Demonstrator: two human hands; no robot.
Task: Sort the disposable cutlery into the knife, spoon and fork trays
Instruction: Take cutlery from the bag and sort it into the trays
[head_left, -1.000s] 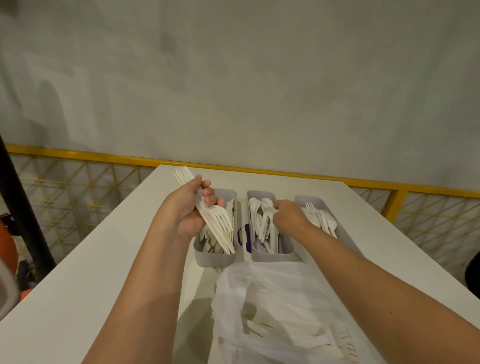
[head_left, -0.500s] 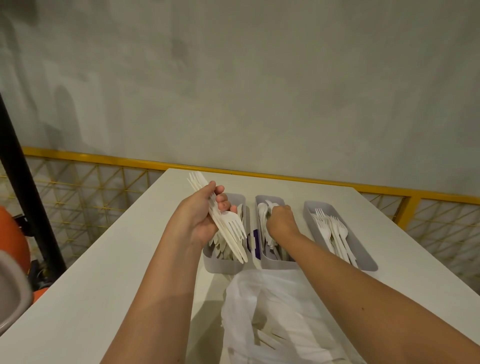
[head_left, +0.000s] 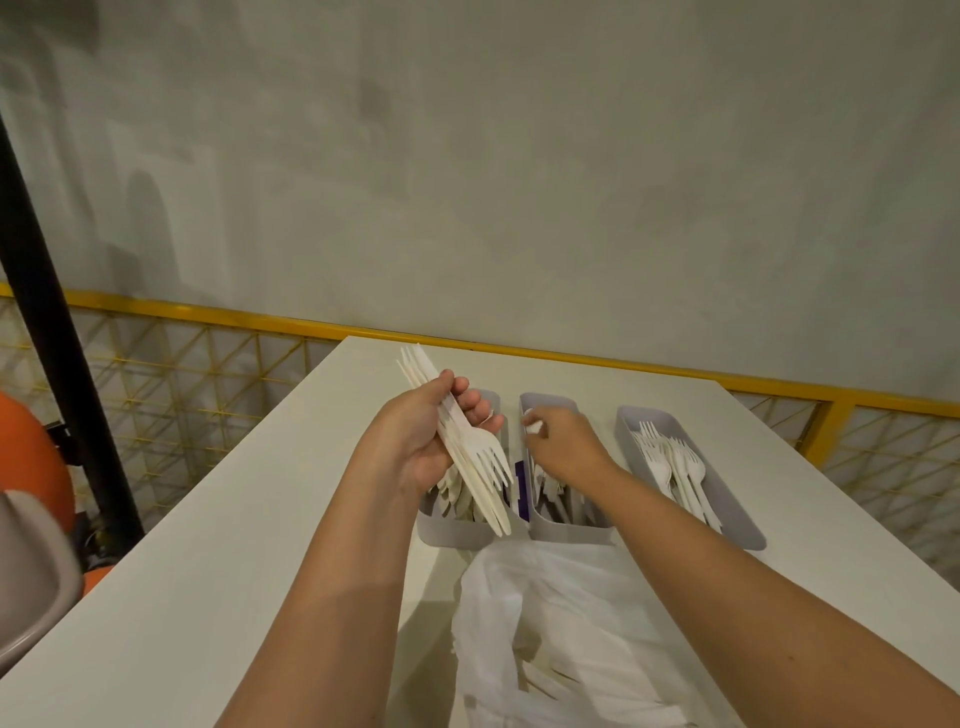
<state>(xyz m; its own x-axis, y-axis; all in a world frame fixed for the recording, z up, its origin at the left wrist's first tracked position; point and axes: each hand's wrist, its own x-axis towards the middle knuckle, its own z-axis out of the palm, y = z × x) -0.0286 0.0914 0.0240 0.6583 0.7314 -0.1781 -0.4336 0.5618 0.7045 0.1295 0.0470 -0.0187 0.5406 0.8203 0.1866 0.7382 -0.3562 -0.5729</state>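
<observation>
My left hand (head_left: 415, 441) grips a bundle of white plastic cutlery (head_left: 475, 457), fork tines pointing down, above the left grey tray (head_left: 452, 535). My right hand (head_left: 563, 441) hovers over the middle tray (head_left: 569, 532) with fingers curled, and a small white piece shows at its fingertips; what that piece is I cannot tell. The middle tray holds white cutlery, mostly hidden by the hand. Several white forks (head_left: 675, 467) lie in the right tray (head_left: 737, 514). A white plastic bag (head_left: 561, 639) with more cutlery inside lies in front of the trays.
The trays stand on a white table (head_left: 234, 545) by a grey wall. A yellow railing with mesh (head_left: 182, 364) runs behind and to both sides. A black post (head_left: 47, 322) and an orange object (head_left: 31, 457) are at the left.
My right hand has drawn back from the far end of the middle tray, where it laid a piece a second ago. The left hand keeps its bundle, barely shifted.
</observation>
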